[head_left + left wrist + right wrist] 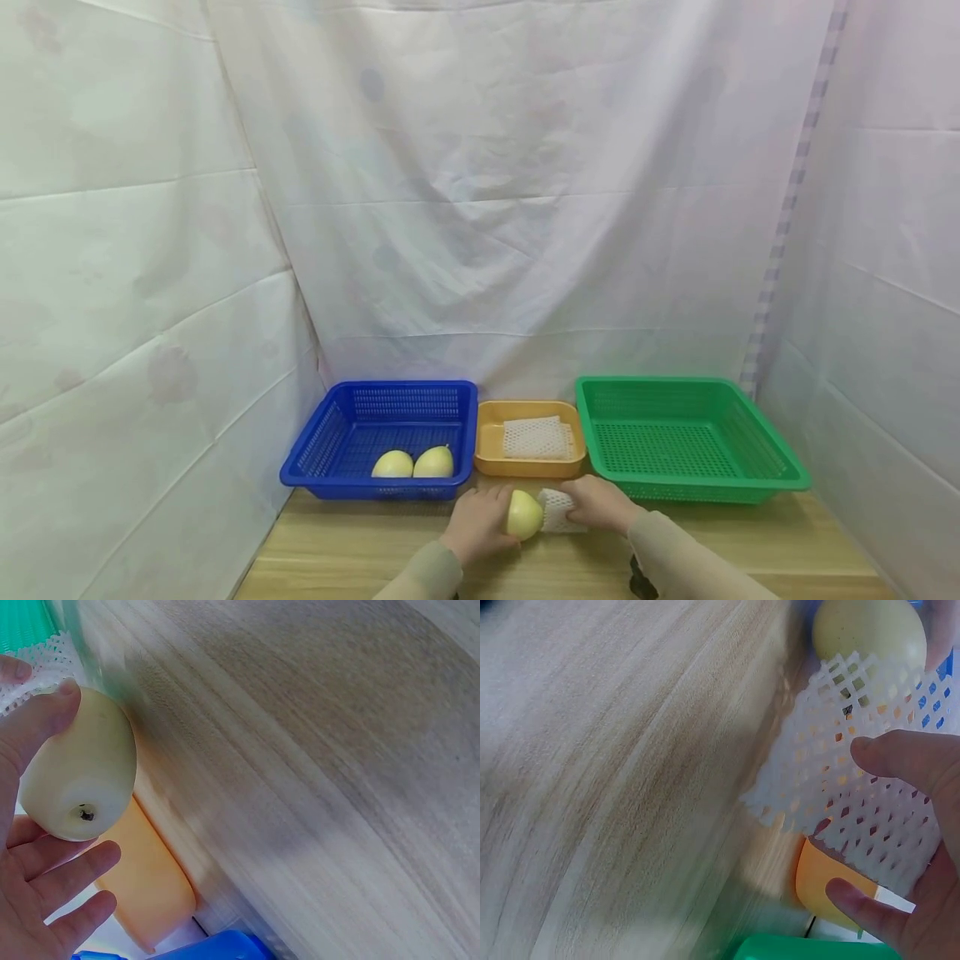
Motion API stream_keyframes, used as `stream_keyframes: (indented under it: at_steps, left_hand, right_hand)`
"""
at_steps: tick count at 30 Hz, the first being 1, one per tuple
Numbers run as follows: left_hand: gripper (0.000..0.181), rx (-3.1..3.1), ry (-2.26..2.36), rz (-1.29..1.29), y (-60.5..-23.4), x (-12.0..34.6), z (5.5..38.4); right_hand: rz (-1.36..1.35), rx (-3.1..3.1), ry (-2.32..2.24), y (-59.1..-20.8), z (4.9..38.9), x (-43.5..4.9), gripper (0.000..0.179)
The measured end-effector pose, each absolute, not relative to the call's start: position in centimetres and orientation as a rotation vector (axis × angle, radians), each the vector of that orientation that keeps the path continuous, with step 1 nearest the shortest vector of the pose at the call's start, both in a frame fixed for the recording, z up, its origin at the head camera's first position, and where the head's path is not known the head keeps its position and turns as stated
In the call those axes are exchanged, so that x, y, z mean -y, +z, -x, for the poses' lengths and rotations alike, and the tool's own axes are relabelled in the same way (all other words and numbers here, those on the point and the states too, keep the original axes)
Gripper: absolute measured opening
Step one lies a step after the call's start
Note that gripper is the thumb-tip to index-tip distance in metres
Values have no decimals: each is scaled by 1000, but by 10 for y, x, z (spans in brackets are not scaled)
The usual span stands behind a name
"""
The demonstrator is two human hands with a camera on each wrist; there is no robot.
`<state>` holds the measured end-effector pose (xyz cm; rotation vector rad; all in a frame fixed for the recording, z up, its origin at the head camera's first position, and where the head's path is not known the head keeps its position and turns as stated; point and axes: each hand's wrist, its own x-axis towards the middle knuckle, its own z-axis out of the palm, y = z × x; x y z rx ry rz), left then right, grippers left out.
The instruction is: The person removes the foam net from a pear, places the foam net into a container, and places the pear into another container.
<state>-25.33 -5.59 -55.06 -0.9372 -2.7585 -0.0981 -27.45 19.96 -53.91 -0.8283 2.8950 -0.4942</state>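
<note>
A pale yellow pear is gripped by my left hand, just in front of the yellow tray. In the left wrist view its thumb presses one side of the pear, and the dark blossom end faces the camera. My right hand pinches a white foam net sleeve between thumb and fingers. The sleeve's open mouth is right at the pear's end; in the right wrist view the netting overlaps part of the fruit. Some fingers of the right hand are hidden behind the net.
Two more pears lie in a blue basket at the left. Flat foam nets fill part of the yellow tray in the middle. A green basket stands at the right. White cloth hangs around the wooden table.
</note>
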Motion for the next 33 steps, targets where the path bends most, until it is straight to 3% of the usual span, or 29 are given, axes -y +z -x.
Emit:
stream_keyframes:
  at_steps: [14,27,33]
  left_hand:
    - [78,2734,-116,936,-557,58,256]
    - [81,2750,-125,932,-557,61,254]
    - [79,2751,-139,940,-555,61,255]
  right_hand:
    - [834,-2916,-468,-531,266,-207,29]
    - [884,-2892,-501,-525,264,-208,24]
    - [883,-2891,-513,-523,263,-209,11]
